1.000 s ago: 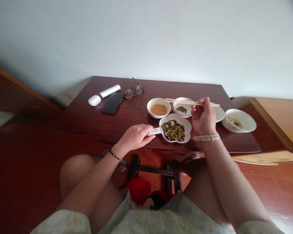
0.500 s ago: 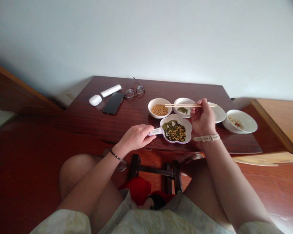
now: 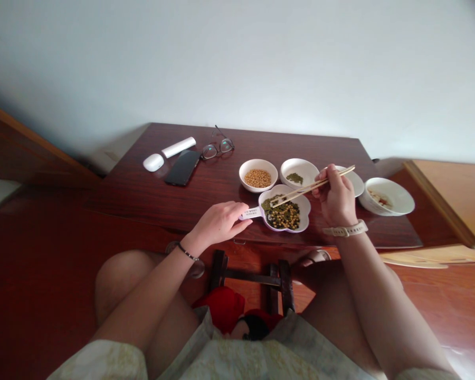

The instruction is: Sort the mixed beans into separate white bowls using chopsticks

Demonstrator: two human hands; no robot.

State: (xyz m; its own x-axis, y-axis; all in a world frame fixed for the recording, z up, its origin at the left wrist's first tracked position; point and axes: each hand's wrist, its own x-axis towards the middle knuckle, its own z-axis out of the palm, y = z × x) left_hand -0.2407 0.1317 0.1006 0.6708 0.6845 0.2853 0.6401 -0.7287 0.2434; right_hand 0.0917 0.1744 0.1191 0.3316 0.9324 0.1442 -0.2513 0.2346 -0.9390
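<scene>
My left hand (image 3: 220, 220) is closed on the labelled handle of a flower-shaped white dish (image 3: 305, 214) with a purplish edge. Inside the dish lie mixed beans (image 3: 284, 215): green, dark and yellow ones. A pair of wooden chopsticks (image 3: 304, 189) is pinched in my right hand (image 3: 336, 198), slanting down to the left with the tips over the green beans in the dish. Whether a bean sits between the tips is too small to tell. Behind the dish stand a white bowl (image 3: 242, 178) of yellow beans and a white bowl (image 3: 312, 170) with a few green beans.
Right of these, a white plate (image 3: 356, 182) is partly hidden by my right hand. Beyond it a larger white bowl (image 3: 404, 199) holds pale pieces. Glasses (image 3: 217, 149), a black phone (image 3: 183, 168), a white tube-shaped case (image 3: 179, 147) and a small white case (image 3: 153, 162) lie left on the dark table (image 3: 142, 195).
My right hand has shifted slightly right and tilted the chopsticks; their tips have come down from above the back bowls to the flower-shaped dish. My left hand stays on the handle.
</scene>
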